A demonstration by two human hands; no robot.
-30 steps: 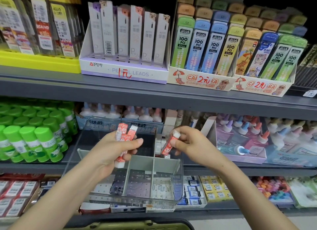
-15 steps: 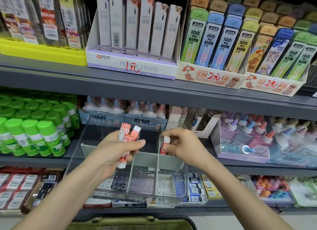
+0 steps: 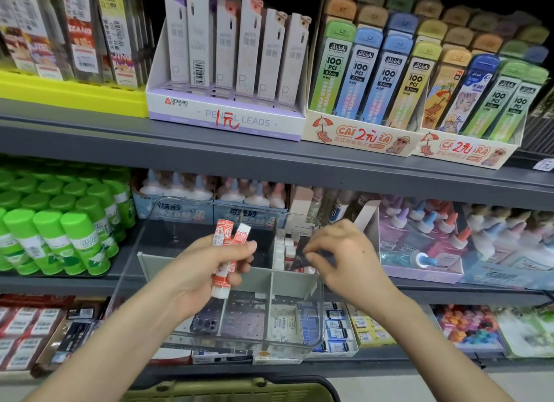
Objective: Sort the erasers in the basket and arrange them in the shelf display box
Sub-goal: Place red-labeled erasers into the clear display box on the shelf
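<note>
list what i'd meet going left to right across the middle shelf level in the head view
green-capped glue sticks → left hand gripping red-and-white wrapped erasers → right hand → lilac cardboard tray of coloured-tip glue bottles

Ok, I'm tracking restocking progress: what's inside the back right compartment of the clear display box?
In the clear display box, that compartment shows erasers packed along its left divider. The right hand covers the rest, so how full it is cannot be seen.

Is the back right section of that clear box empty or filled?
Partly filled: a row of erasers sits along its left side; the right hand hides part.
</note>
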